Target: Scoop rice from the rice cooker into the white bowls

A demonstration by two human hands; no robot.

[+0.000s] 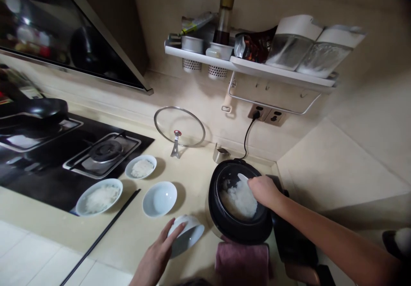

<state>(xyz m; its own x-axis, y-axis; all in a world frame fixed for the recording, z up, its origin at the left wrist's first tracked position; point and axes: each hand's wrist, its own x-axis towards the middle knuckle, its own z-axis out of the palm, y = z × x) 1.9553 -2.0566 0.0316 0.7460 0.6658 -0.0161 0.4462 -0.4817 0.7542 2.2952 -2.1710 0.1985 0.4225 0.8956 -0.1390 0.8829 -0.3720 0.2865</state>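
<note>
My left hand (157, 251) grips a white bowl (192, 239) by its base and side, tilted so that its opening faces toward the rice cooker. My right hand (265, 191) is closed around a white rice paddle (243, 177), over the pot of the rice cooker (213, 209). White rice (242, 200) lies in the dark pot, below the right hand; the paddle's far part is hidden. Just beyond the left hand stands a bowl (159, 199) with nothing in it. Two more bowls, a small one (153, 161) and a larger one (81, 204), hold rice.
A pair of dark chopsticks (102, 234) crosses the counter's front edge. Behind stands a glass lid (180, 125) against the wall. A black stove (45, 170) is at left, a pinkish cloth (242, 260) in front of the cooker. A shelf (282, 72) with jars hangs above.
</note>
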